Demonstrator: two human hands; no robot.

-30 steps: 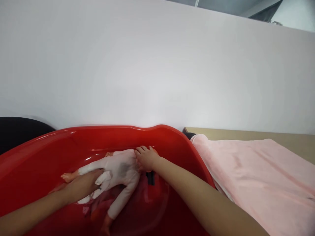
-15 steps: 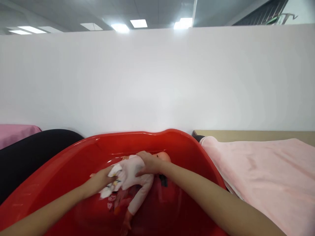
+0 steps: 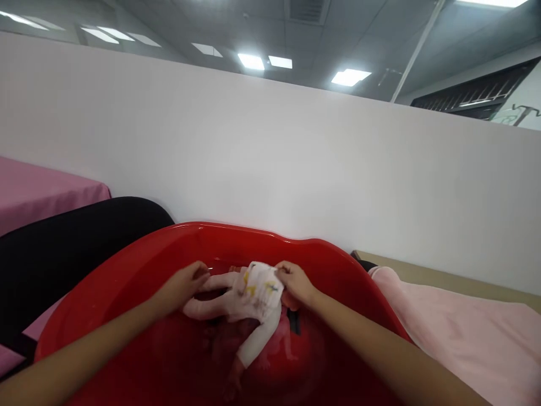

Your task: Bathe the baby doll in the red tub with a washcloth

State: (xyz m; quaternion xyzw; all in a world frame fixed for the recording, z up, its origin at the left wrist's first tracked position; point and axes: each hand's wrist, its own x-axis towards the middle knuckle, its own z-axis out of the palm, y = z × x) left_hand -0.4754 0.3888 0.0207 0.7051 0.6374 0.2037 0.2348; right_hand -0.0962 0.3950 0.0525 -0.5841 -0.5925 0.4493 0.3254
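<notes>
A baby doll (image 3: 228,304) in a white long-sleeved outfit lies in the red baby bathtub (image 3: 139,265), its legs to the left. A white cloth (image 3: 264,285) with yellow and green print covers the doll's upper body. My right hand (image 3: 298,282) pinches the right edge of this cloth beside the doll's head, which is mostly hidden. Near the doll's legs, my left hand (image 3: 186,287) has loosely curled fingers with a gap between thumb and fingertips, and nothing shows in it. One doll arm hangs toward the front of the tub.
A pink towel (image 3: 456,321) lies on the surface to the right. Left of the tub are a black rounded object (image 3: 93,237) and a pink-covered surface (image 3: 46,189). A white partition (image 3: 270,163) rises directly behind the tub.
The white cloth has passed from my left hand to my right and moved up the doll's body. My left hand has come off it, beside the legs. The view has tilted.
</notes>
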